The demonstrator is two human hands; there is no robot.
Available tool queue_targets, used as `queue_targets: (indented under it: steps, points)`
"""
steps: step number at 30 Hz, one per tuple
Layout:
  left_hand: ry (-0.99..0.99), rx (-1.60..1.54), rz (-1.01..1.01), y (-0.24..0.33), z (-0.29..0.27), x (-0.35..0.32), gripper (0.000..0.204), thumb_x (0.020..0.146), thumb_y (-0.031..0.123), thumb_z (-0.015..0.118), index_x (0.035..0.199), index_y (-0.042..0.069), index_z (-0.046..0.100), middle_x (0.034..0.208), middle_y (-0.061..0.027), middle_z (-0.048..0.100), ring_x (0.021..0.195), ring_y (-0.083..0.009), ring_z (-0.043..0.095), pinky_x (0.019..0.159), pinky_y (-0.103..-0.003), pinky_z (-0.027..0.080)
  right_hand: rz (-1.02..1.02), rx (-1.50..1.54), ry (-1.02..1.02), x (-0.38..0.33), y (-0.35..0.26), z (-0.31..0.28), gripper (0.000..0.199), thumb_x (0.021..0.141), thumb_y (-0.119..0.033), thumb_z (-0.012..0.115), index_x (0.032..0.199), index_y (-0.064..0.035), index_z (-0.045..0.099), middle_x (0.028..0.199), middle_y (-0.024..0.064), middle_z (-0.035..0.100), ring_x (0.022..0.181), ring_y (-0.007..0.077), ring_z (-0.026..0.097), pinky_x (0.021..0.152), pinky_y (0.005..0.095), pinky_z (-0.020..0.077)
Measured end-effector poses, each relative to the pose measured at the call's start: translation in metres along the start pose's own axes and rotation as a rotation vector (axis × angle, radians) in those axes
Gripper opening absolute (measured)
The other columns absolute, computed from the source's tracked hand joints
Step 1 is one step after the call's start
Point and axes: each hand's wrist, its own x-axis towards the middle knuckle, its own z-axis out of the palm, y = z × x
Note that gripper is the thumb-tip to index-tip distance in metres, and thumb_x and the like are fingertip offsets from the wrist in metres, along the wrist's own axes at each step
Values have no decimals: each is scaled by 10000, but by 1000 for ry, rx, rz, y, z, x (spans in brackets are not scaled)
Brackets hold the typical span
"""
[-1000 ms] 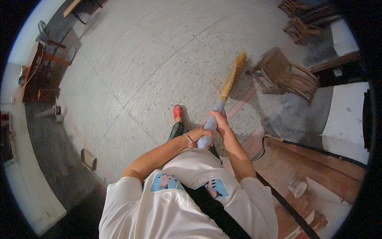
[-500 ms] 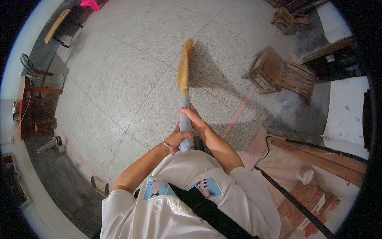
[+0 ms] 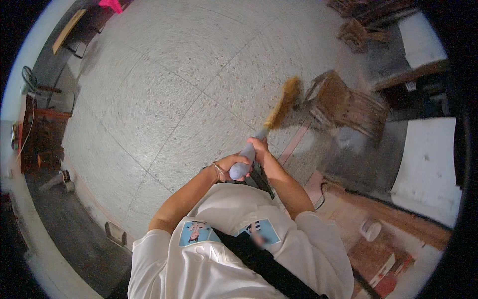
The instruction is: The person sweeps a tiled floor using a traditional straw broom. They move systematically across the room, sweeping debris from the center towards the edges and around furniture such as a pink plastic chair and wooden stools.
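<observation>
fingers of both hands wrapped tight on broom handle (image 3: 245, 162), frame centre: left hand (image 3: 230, 163) low, right hand (image 3: 260, 148) above. bristles (image 3: 283, 103) blurred, beside wooden chair (image 3: 348, 104) upper right.

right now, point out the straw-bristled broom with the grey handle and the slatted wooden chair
straw-bristled broom with grey handle (image 3: 280, 107), head view, on the bristles
slatted wooden chair (image 3: 351, 105), head view, on its slatted seat

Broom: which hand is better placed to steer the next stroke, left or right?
Probably right. The right hand grips the broom higher up the handle, nearer the bristles beside the wooden chair. The left hand holds the handle's end, more of a pivot.
</observation>
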Motion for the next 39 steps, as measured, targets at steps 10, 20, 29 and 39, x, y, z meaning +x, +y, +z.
queue_targets:
  steps: [10, 20, 29, 39]
  points:
    - [216, -21, 324, 31, 69, 39, 767, 693, 89, 614, 1299, 228, 165, 933, -108, 481, 640, -230, 554, 481, -354, 496, -101, -46, -406, 19, -77, -3, 397, 649, -126, 613, 983, -61, 410, 766, 59, 468, 651, 169, 505, 510, 343, 448]
    - [98, 35, 215, 63, 92, 74, 786, 716, 150, 623, 1342, 253, 160, 865, -113, 520, 659, -239, 565, 498, -378, 488, -223, -56, -92, 61, -102, -56, 435, 626, -110, 620, 992, -72, 388, 781, 87, 477, 571, 210, 517, 477, 350, 460]
    - [118, -76, 54, 75, 30, 53, 470, 736, 206, 593, 1142, 107, 377, 810, -109, 545, 617, -224, 566, 450, -321, 483, 220, -136, -193, 110, -53, -10, 401, 636, -96, 628, 981, -61, 425, 826, 84, 477, 657, 228, 509, 539, 397, 447]
    - [281, 45, 446, 80, 31, -6, 822, 690, 140, 614, 1343, 218, 122, 985, -104, 459, 736, -207, 534, 554, -377, 504, -136, -58, -496, 61, -71, 95, 443, 639, -136, 620, 1005, -62, 381, 760, 74, 482, 581, 195, 515, 487, 356, 450]
